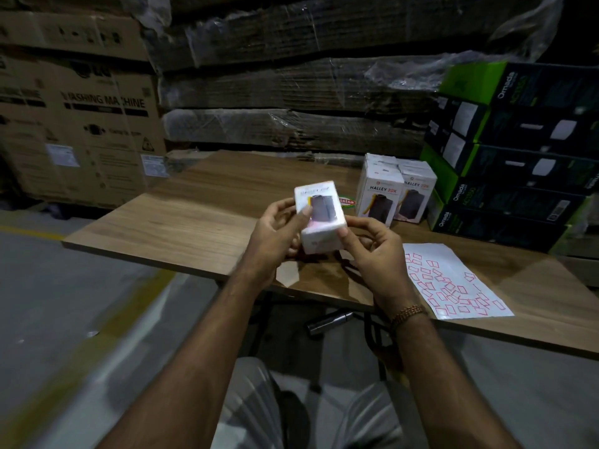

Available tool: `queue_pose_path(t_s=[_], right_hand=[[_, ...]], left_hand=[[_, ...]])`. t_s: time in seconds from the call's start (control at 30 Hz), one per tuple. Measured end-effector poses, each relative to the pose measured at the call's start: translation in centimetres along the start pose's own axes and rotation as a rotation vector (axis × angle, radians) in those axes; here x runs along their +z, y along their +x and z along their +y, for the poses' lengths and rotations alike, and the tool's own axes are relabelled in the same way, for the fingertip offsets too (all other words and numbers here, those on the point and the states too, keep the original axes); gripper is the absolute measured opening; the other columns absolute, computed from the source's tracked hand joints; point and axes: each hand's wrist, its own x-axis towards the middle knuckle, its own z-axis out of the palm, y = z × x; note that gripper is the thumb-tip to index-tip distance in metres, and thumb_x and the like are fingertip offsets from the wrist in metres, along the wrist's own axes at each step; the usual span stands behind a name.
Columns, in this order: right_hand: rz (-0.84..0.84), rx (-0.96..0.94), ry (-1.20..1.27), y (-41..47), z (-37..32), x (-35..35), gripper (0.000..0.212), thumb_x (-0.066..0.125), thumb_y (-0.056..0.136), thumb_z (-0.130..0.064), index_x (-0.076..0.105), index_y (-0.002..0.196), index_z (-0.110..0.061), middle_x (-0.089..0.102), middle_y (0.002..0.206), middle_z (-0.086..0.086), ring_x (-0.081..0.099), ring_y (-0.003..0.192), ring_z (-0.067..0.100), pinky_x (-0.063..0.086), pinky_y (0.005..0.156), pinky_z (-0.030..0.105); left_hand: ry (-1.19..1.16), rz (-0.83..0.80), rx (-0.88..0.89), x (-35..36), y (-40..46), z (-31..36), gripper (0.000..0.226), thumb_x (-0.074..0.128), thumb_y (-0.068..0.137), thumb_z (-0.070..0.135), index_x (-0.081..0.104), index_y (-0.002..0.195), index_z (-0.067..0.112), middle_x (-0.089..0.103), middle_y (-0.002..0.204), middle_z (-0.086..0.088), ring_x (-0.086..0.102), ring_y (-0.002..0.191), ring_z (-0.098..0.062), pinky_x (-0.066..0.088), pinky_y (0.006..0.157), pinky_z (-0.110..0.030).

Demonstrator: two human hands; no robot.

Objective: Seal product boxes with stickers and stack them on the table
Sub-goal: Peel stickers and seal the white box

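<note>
While a white Halley 20K box (319,215) sits tilted above the surface (207,222), the left hand (275,234) grips its side and the right hand (369,251) pinches its near corner. Several matching boxes (393,196) already stand stacked (seals not discernible); the sticker sheet (453,280) lies right, many stickers left.

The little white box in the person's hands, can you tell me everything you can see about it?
The white box is a small cardboard-looking carton with a picture of a dark grey product with a yellow strip on its front; its lettering is blurred. It is held up above the wooden table, tilted, front face toward the camera. The left hand grips its left side, thumb across the front, and the right hand pinches its lower right corner. I cannot see a sticker on it.
</note>
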Motion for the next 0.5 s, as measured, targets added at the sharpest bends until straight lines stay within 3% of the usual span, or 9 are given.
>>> queue_pose_path(t_s=[0.1,0.2,0.33,0.4,0.5], right_hand=[[0.026,0.004,0.01,0.1,0.2,0.1,0.043,0.083,0.084,-0.036,0.068,0.115,-0.01,0.077,0.117,0.001,0.076,0.109,0.013,0.064,0.086,0.032],[0.008,-0.033,-0.051,0.2,0.7,-0.1,0.036,0.087,0.086,-0.012,0.062,0.111,-0.006,0.073,0.121,-0.003,0.072,0.114,0.007,0.063,0.091,0.033],[-0.02,-0.084,-0.111,0.2,1.0,-0.2,0.046,0.091,0.078,-0.006,0.061,0.112,-0.014,0.069,0.123,-0.002,0.069,0.119,0.008,0.063,0.094,0.037],[-0.016,-0.128,-0.174,0.1,0.9,-0.1,0.049,0.094,0.074,-0.007,0.061,0.108,-0.016,0.069,0.123,-0.005,0.068,0.119,0.004,0.062,0.096,0.035],[0.047,-0.244,-0.403,0.0,0.6,0.3,0.052,0.099,0.067,-0.021,0.06,0.102,-0.023,0.066,0.114,-0.01,0.067,0.107,0.004,0.061,0.088,0.028]], left_hand=[[-0.048,-0.107,0.078,-0.7,-0.1,-0.8,0.063,0.084,0.09,0.021,0.056,0.147,0.026,0.065,0.145,-0.001,0.071,0.123,-0.026,0.063,0.091,-0.05],[-0.045,-0.16,0.128,-1.0,-0.3,-0.9,0.071,0.083,0.086,0.008,0.053,0.148,0.023,0.068,0.142,-0.006,0.069,0.127,-0.029,0.06,0.098,-0.055],[-0.036,-0.191,0.141,-1.2,-0.5,-0.9,0.075,0.076,0.088,-0.008,0.047,0.15,0.021,0.069,0.141,-0.007,0.067,0.13,-0.025,0.059,0.101,-0.057],[-0.032,-0.204,0.127,-1.3,-0.4,-1.1,0.077,0.079,0.088,-0.004,0.046,0.152,0.021,0.067,0.144,-0.007,0.065,0.133,-0.027,0.057,0.103,-0.062],[-0.01,-0.208,0.117,-1.2,-0.3,-1.3,0.086,0.093,0.079,0.018,0.049,0.152,0.028,0.065,0.147,-0.007,0.061,0.138,-0.029,0.052,0.107,-0.065]])
